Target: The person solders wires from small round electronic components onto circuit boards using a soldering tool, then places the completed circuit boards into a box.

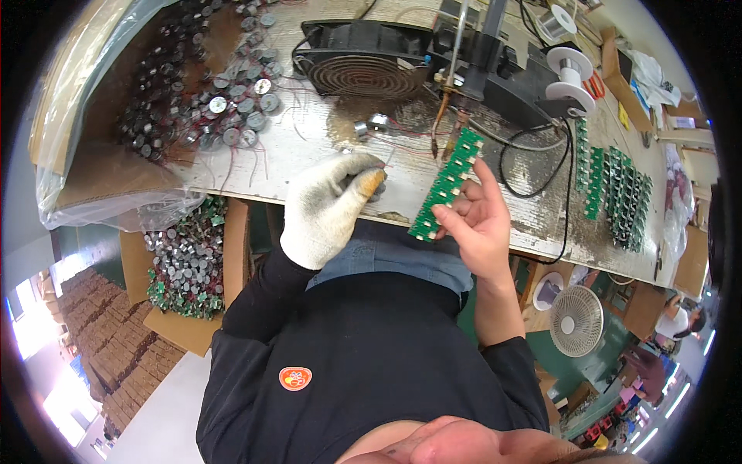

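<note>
Scarred, flux-stained workbench [325, 139]: a green circuit-board strip [448, 184] is pinched in the bare right hand [475, 224] just below a fixed soldering tip [440, 124]. The gloved left hand [328, 205] is closed on a small wired part. Nearby red leads could snag, and the hot tip could singe fingers.

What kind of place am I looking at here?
Likely an electronics assembly workshop: a soldering iron fixed over the bench, green circuit board strip in the right hand, solder spools, piles of small round parts.
</note>
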A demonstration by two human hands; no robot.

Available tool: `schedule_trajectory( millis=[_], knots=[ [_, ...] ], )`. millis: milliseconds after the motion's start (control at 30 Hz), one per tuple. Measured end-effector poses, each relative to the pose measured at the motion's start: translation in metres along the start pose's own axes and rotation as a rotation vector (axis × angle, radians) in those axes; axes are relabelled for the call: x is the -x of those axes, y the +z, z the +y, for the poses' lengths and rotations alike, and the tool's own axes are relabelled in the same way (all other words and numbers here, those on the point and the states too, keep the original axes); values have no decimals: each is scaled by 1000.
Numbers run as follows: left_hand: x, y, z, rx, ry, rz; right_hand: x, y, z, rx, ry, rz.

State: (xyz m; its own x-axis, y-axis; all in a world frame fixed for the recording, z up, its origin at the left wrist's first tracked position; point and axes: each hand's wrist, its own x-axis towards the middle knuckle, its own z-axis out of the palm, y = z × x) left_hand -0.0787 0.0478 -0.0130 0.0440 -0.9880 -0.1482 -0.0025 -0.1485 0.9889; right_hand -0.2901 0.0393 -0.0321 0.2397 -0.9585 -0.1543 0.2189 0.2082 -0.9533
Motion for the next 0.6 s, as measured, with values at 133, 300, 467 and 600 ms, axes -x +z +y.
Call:
schedule_trajectory(
  millis=[133,300,467,600],
  knots=[
    [-1,11,-1,-239,40,-112,2,-1,-2,4,9,-7],
    [-4,23,-4,-225,107,-75,4,1,-1,-4,44,-31],
    [-2,29,-10,-97,32,-115,4,3,-3,-1,47,-47],
    [-6,29,3,-166,-54,-187,4,3,-4,-3,36,-56]
  ],
)
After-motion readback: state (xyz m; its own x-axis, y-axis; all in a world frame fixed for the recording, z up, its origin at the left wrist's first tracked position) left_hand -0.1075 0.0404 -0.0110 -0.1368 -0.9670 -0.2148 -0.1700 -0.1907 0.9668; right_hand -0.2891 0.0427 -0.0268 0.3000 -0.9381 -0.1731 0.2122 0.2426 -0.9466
